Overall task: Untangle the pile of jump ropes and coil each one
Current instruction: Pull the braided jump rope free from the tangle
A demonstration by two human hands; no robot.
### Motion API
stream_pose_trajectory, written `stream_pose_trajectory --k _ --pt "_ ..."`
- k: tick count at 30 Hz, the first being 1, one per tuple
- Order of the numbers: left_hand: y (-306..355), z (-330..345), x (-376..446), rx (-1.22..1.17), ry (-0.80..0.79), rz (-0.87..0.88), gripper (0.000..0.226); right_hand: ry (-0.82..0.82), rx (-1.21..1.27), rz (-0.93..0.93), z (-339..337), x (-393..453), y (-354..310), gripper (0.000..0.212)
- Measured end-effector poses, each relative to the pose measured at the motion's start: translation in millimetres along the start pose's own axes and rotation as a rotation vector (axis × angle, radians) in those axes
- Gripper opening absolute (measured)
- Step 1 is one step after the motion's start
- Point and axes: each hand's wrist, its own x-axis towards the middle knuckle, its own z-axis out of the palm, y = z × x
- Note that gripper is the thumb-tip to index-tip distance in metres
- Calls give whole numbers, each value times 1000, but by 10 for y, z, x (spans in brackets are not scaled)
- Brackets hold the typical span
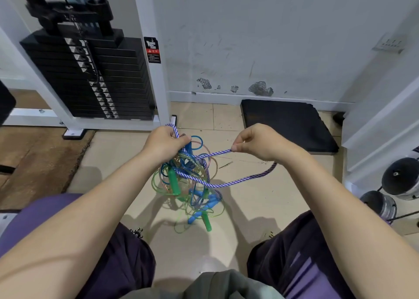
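Note:
A tangle of jump ropes [188,171] hangs in the air between my knees, with thin clear blue, green and orange cords looped together. A green handle [173,181], blue handles [205,199] and another green handle [206,222] dangle from it. My left hand [164,143] grips the top of the tangle together with a purple-and-white braided rope [217,184]. My right hand [256,141] pinches that braided rope a short way to the right, and a loop of it sags below my right wrist.
A white weight machine with a black plate stack [95,76] stands at the back left. A black mat [285,124] lies by the wall at the right. Dumbbells [399,178] sit at the far right. Beige floor tiles [122,153] lie below the ropes.

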Motion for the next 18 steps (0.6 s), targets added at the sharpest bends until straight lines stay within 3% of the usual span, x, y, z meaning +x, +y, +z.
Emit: stream_pose_trajectory --k 3,6,8,11,14,18 --pt "-6 -4 14 26 9 3 49 81 104 16 -15 -3 40 13" --pt "-9 -13 26 27 24 -5 46 336 333 32 -43 16 36 12" --pt "8 -19 20 3 19 14 41 401 485 2 -89 5 22 9" --pt "79 -27 -39 -110 -95 91 39 209 568 -38 -83 -49 -3 6" --pt "147 -24 -142 -208 -235 164 41 -8 620 -9 1 -84 -36 23" --pt "200 -9 -209 -323 -295 157 26 -107 602 8 148 -73 -110 40"
